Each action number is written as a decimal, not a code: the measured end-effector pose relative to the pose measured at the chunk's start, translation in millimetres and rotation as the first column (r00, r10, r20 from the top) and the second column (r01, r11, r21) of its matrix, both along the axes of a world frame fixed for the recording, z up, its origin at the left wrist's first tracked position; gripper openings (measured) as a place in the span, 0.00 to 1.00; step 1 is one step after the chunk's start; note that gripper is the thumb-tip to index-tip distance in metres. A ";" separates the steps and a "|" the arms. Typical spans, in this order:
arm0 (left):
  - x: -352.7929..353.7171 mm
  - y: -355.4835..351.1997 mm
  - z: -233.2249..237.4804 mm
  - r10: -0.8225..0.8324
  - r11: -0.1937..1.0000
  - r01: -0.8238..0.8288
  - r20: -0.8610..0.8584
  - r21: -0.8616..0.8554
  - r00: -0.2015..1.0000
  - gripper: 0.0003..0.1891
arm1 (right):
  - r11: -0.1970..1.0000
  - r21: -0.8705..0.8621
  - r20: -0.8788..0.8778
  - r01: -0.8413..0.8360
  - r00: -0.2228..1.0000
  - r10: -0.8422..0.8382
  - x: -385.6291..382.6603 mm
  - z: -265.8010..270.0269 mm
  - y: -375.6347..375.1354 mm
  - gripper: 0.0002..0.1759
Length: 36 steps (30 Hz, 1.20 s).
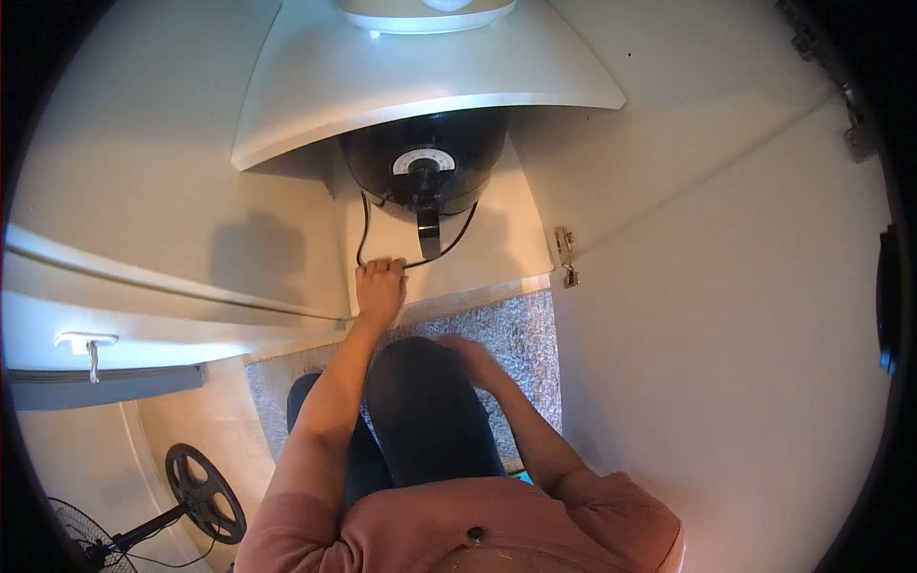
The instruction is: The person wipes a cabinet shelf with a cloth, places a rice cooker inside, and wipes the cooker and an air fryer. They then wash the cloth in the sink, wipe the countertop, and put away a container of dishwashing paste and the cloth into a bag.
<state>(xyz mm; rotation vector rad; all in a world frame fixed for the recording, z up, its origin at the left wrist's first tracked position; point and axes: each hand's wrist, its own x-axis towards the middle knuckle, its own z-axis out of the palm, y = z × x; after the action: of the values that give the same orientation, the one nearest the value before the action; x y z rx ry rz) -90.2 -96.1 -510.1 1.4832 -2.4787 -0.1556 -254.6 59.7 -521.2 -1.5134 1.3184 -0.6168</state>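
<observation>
A black air fryer (377, 158) with a round white dial and a front handle (429, 229) stands inside a white cabinet, under a shelf that covers its top. Its black power cord (465, 229) loops forward across the cabinet floor. My left hand (382, 286) is at the front of that floor, its fingers bent over the cord. My right hand (463, 355) is lower, beside my raised knee (415, 372); it is blurred and its fingers are partly hidden by the knee.
A white shelf (420, 81) overhangs the air fryer, with a white appliance base on it. An open cabinet door (707, 315) with hinges is on the right. A grey rug (530, 334) lies below. A black fan (205, 492) stands at lower left.
</observation>
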 end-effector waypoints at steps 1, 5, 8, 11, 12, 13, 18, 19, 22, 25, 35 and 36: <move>-1.5 -1.7 10.7 -0.009 1.000 0.009 0.013 0.003 1.000 0.08 | 0.978 -0.150 -0.165 0.146 0.971 -0.170 -19.6 -12.8 -4.6 0.20; -16.3 -9.5 60.7 -0.093 0.992 0.070 -0.222 -0.108 0.971 0.07 | 0.574 -0.615 -0.136 0.541 0.644 -0.753 -98.1 20.7 -88.4 0.25; -38.4 -15.8 94.0 0.256 0.961 -0.123 -0.627 0.249 0.736 0.09 | 0.577 -0.751 -0.374 0.321 0.512 -0.773 -96.4 -15.6 -117.2 0.23; -38.2 -30.3 99.7 0.210 0.974 -0.085 -0.703 0.208 0.680 0.11 | 0.701 -0.637 -0.360 0.322 0.679 -0.640 -49.6 -69.2 -109.0 0.21; -38.0 -31.0 101.6 0.204 0.977 -0.096 -0.700 0.191 0.684 0.11 | 0.748 -0.636 -0.405 0.187 0.745 -0.531 -30.8 -66.8 -90.8 0.20; -38.4 -31.3 102.9 0.219 0.970 -0.085 -0.678 0.226 0.702 0.11 | 0.738 -0.558 -0.287 0.378 0.747 -0.600 -26.2 -61.6 -87.4 0.21; -51.6 -34.9 107.5 0.266 0.941 -0.012 -0.714 0.340 0.648 0.15 | 0.300 -0.796 -0.051 0.526 0.437 -0.898 -99.5 -6.4 -186.7 0.27; -54.9 -35.7 104.6 0.282 0.933 0.014 -0.752 0.361 0.596 0.15 | 0.470 -0.769 -0.207 0.433 0.527 -0.824 -117.7 -23.3 -218.6 0.27; -55.9 -39.1 92.4 0.153 0.970 0.041 -0.735 0.238 0.661 0.13 | 0.661 -0.697 -0.403 0.276 0.612 -0.680 -147.9 -44.8 -285.7 0.26; -59.1 -40.0 77.7 -0.106 0.993 0.065 -0.543 -0.095 0.833 0.11 | 0.822 -0.547 -0.594 0.158 0.619 -0.514 -164.7 -32.8 -326.7 0.26; -64.8 -30.6 92.7 0.101 0.982 0.022 -0.613 0.190 0.783 0.10 | 0.620 -0.584 -0.539 0.524 0.322 -0.779 -80.8 -43.4 -121.1 0.23; -64.6 -31.7 91.1 0.132 0.972 0.021 -0.619 0.235 0.774 0.09 | 0.666 -0.435 -0.538 0.606 0.418 -0.732 -59.8 -26.9 -78.0 0.24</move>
<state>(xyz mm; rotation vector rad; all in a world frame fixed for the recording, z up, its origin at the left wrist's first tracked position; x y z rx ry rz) -154.8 -127.8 -419.0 1.2918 -1.9022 -0.8161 -314.4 -18.3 -548.1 -1.3349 2.6107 -0.7031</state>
